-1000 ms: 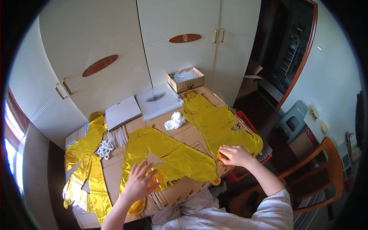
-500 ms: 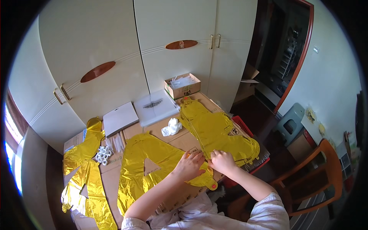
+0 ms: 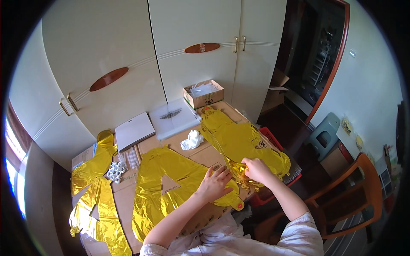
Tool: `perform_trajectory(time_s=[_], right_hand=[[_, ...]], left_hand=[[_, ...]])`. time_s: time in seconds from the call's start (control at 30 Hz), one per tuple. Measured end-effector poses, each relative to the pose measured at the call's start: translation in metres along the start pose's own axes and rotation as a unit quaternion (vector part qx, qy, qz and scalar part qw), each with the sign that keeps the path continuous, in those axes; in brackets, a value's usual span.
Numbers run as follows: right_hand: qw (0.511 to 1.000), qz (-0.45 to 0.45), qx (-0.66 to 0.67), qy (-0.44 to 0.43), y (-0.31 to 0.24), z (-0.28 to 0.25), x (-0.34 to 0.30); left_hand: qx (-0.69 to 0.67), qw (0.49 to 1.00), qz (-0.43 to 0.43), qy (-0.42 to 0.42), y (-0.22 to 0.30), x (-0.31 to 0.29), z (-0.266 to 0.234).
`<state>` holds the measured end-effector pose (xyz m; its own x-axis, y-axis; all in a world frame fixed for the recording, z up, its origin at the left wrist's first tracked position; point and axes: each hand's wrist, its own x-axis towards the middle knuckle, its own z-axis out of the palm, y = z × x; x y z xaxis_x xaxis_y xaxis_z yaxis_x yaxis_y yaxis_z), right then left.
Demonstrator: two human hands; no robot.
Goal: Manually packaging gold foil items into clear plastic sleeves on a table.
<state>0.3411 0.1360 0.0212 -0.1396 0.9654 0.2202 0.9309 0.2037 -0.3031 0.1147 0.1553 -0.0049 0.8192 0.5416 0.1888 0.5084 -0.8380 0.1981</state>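
A flat gold foil balloon shaped like a letter with a triangular hole [image 3: 171, 187] lies on the cardboard-covered table [image 3: 124, 198] in front of me. My left hand [image 3: 215, 184] rests flat on its right leg, fingers spread. My right hand [image 3: 255, 169] pinches the edge of a second gold foil balloon [image 3: 239, 138] that stretches away to the right. The two hands are close together, almost touching. Whether the right fingers hold a small part of the foil is hard to tell.
More gold foil balloons [image 3: 92, 187] lie at the table's left. White plastic rings [image 3: 114, 171], a crumpled white cloth [image 3: 193, 139], two flat white boxes [image 3: 134, 130], an open cardboard box [image 3: 204, 94]. White cupboards behind. A wooden chair [image 3: 363, 192] and red crate [image 3: 273, 145] at right.
My left hand has swung from the lower left part of the near balloon across to its right leg, next to my right hand. The view has shifted slightly.
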Motion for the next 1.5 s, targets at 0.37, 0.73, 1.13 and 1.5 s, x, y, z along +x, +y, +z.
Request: perform_trajectory(time_s=[0.37, 0.73, 1.13, 1.5], right_hand=[[0.993, 0.084, 0.082, -0.034, 0.007, -0.008, 0.001], [0.99, -0.028, -0.005, 0.14, -0.014, -0.045, 0.005], [0.966, -0.162, -0.057, 0.193, -0.024, -0.088, -0.014], [0.959, -0.233, -0.046, 0.153, -0.093, -0.139, -0.115]], left_hand=[[-0.001, 1.0, 0.01, 0.02, 0.004, 0.003, -0.001], [-0.016, 0.992, 0.055, 0.114, 0.003, 0.078, 0.009], [-0.046, 0.98, -0.171, -0.088, -0.059, 0.164, 0.009], [-0.041, 0.987, -0.129, 0.088, -0.099, 0.188, 0.053]])
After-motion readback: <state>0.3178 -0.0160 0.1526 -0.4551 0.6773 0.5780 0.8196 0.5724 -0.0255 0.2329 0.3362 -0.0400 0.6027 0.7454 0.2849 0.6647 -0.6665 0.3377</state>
